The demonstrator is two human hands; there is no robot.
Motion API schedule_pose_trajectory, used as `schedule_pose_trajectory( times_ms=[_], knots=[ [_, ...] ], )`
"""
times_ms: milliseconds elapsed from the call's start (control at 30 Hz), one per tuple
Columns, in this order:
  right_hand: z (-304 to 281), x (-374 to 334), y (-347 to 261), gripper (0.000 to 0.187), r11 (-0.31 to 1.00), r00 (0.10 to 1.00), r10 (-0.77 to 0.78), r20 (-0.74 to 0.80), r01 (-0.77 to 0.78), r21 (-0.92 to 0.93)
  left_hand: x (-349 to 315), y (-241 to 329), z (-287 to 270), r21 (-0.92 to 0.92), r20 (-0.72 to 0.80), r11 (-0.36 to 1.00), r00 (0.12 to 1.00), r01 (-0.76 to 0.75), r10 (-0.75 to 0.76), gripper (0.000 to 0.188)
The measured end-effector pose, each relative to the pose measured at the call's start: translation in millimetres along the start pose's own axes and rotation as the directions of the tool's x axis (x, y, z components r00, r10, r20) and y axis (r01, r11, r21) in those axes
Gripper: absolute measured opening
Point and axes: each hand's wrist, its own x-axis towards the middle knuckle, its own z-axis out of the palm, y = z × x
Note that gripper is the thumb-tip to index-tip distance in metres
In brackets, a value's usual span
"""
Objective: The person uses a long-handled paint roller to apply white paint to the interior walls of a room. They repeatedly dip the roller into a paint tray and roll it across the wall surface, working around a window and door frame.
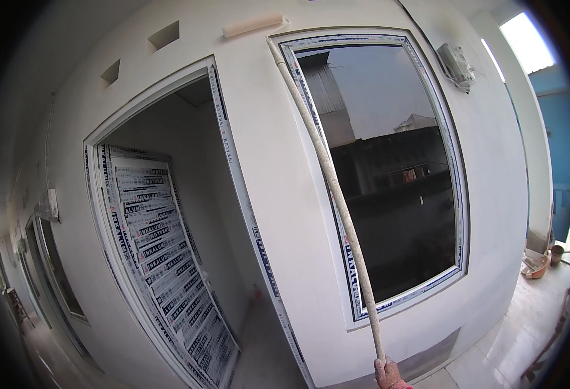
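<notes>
Paint roller (254, 24), pale pinkish sleeve, mounted on a long pole (334, 188); held almost level high on a white wall (268, 162), above the strip between doorway and window and close to the window's upper left corner; whether the nap is pressed to the wall cannot be told. The pole, whitish and spattered, is slanted from the roller down across the left side of the window to the lower edge of the view. Its lower part is gripped by the right hand (388, 374), the fingers curled together around the shaft; a bit of reddish sleeve is seen at the wrist. Window: dark glass (395, 220) in which roofs and sky are reflected, framed in light metal (461, 214) to which printed protective tape is stuck. Doorway, to the left: frame (223, 123) likewise taped; door leaf (168, 272) swung inward and covered in rows of printed film. Above the doorway, two slanted vent openings (165, 35) are set in the wall. To the right of the window, a box (455, 65) wrapped in clear plastic is fixed. At far right, an orange basin (536, 267) and a brown container (557, 255) are placed near the tiled floor (486, 363).
</notes>
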Motion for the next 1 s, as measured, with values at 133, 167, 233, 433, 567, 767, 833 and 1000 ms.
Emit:
schedule_pose_trajectory(
  times_ms=[133, 167, 233, 433, 567, 767, 833, 1000],
  knots=[
    [24, -38, 30, 0.042, 0.994, 0.993, 0.097, 0.064, -0.093, -0.058, -1, 3, -3, 0.004, -0.001, 1.0, 1.0, -0.001, 0.001, 0.046],
    [28, -44, 34, 0.042, 0.992, 0.991, 0.108, 0.075, -0.104, -0.065, 0, 2, -3, 0.001, 0.0, 1.0, 1.0, -0.003, 0.003, 0.046],
    [36, -54, 41, 0.042, 0.992, 0.99, 0.116, 0.078, -0.112, -0.061, -1, 1, -4, 0.001, -0.001, 1.0, 1.0, -0.002, 0.002, 0.046],
    [59, -8, -4, 0.042, 0.996, 0.996, -0.085, -0.016, 0.086, 0.023, -4, 1, -9, 0.005, -0.006, 1.0, 1.0, 0.002, -0.002, 0.045],
    [59, 65, -113, 0.043, 0.986, 0.987, -0.137, -0.089, 0.145, 0.087, -5, -2, -7, 0.003, 0.002, 1.0, 1.0, 0.006, -0.006, 0.045],
    [29, 211, -270, 0.053, 0.942, 0.944, -0.279, -0.178, 0.305, 0.141, -9, -7, -19, 0.004, -0.027, 1.0, 1.0, 0.008, -0.007, 0.045],
    [9, 272, -309, 0.06, 0.948, 0.954, -0.259, -0.152, 0.281, 0.15, -8, -6, -16, 0.0, -0.018, 1.0, 1.0, 0.001, -0.001, 0.045],
    [-58, 323, -451, 0.063, 0.931, 0.958, -0.256, -0.133, 0.281, 0.233, -12, -12, -24, -0.003, -0.042, 1.0, 0.999, 0.0, 0.0, 0.044]
  ],
)
